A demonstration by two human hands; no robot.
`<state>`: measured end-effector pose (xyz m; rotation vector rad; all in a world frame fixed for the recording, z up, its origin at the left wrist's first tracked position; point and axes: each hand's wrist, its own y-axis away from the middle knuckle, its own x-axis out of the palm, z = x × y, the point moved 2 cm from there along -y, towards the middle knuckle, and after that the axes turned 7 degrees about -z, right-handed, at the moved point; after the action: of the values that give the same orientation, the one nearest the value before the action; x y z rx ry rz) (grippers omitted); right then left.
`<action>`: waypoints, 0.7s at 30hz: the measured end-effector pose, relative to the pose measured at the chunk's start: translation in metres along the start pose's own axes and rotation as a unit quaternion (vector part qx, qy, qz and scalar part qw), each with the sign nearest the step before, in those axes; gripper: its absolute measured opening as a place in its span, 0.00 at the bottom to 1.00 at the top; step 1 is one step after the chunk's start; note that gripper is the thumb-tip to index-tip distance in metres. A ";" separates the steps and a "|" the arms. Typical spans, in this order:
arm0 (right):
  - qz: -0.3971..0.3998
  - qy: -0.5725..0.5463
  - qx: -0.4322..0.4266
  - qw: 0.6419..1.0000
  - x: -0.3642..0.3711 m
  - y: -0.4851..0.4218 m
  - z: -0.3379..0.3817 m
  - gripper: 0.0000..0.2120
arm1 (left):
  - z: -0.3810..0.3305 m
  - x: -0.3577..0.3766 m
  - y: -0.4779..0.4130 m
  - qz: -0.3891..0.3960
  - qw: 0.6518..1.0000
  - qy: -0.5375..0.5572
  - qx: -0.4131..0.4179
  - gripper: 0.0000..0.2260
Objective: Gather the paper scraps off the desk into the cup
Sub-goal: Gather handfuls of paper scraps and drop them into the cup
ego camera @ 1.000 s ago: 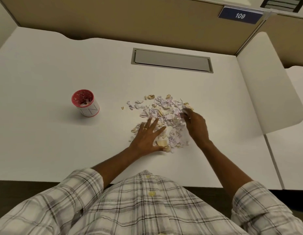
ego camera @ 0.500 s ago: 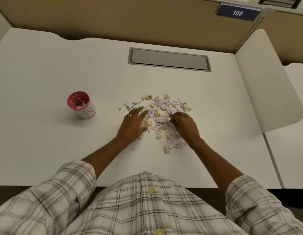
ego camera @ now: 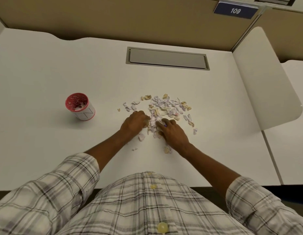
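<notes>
A loose heap of white, purple-marked and tan paper scraps (ego camera: 166, 107) lies in the middle of the white desk (ego camera: 45, 141). My left hand (ego camera: 134, 123) and my right hand (ego camera: 172, 132) rest on the near part of the heap, fingers curled inward, with a bunch of scraps pressed between them. A small white cup (ego camera: 80, 106) with a red rim and red inside stands upright to the left, about a hand's width from my left hand. It holds a few scraps. Stray scraps lie near my wrists.
A grey cable hatch (ego camera: 167, 58) is set into the desk behind the heap. A tan partition wall (ego camera: 130, 19) closes the back, with a blue "109" sign (ego camera: 235, 10). A white divider panel (ego camera: 266, 78) stands on the right.
Both hands have drawn together over the near part of the heap, from spread flat to curled, sweeping scraps into a bunch between them. The cup has not moved.
</notes>
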<state>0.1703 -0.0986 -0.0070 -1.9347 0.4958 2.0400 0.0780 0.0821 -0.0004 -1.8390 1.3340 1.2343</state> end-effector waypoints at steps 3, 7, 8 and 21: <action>-0.008 0.001 -0.021 1.000 -0.004 -0.004 0.003 0.24 | -0.007 -0.007 0.003 -0.010 0.999 0.023 -0.020 0.06; -0.014 0.010 -0.030 0.999 -0.012 -0.013 0.001 0.15 | -0.004 -0.012 0.009 -0.065 0.991 0.108 -0.052 0.09; -0.017 0.010 -0.029 0.999 -0.013 -0.015 0.000 0.14 | -0.002 -0.014 0.010 -0.080 0.987 0.128 -0.060 0.10; -0.006 -0.163 0.138 0.977 -0.021 -0.027 0.017 0.27 | 0.030 -0.030 0.032 -0.134 0.967 0.186 -0.107 0.10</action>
<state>0.1681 -0.0665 0.0137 -1.4082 0.6431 2.0976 0.0352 0.1087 0.0162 -2.4073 1.1146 0.9513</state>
